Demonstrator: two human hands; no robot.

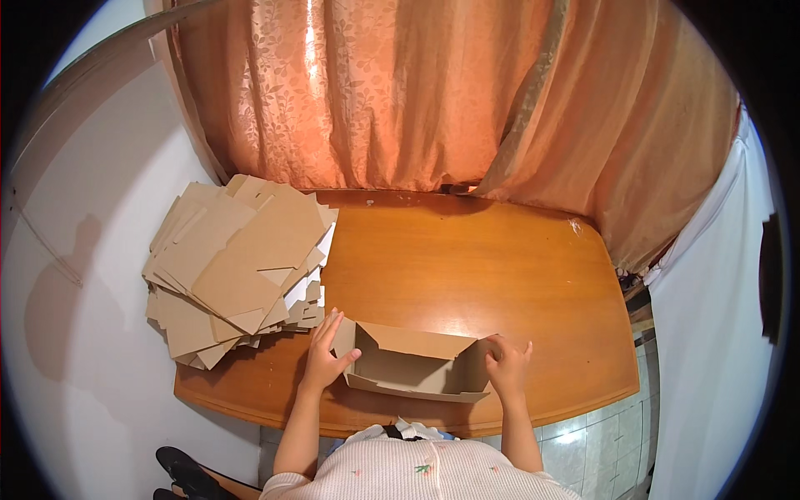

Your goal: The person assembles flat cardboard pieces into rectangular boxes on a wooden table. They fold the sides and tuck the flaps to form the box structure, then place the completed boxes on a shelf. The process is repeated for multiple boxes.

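A brown cardboard box (408, 374) stands near the front edge of the table, its top open and its inside visible. Along its far side a wide flap (417, 342) tilts up. At the box's left end is my left hand (325, 357), its fingers straight along the outside and the thumb over the edge. My right hand (508, 367) grips the right end, some fingers bent around the edge there and one fingertip sticking up. The box is held between both hands. The undersides of my fingers are partly hidden.
A tall, untidy stack of flat cardboard blanks (242, 258) covers the left part of the wooden table (467, 267). Orange curtains (375, 100) hang behind the table. A white wall (108, 275) stands at left, and a white cloth (717, 333) hangs at right.
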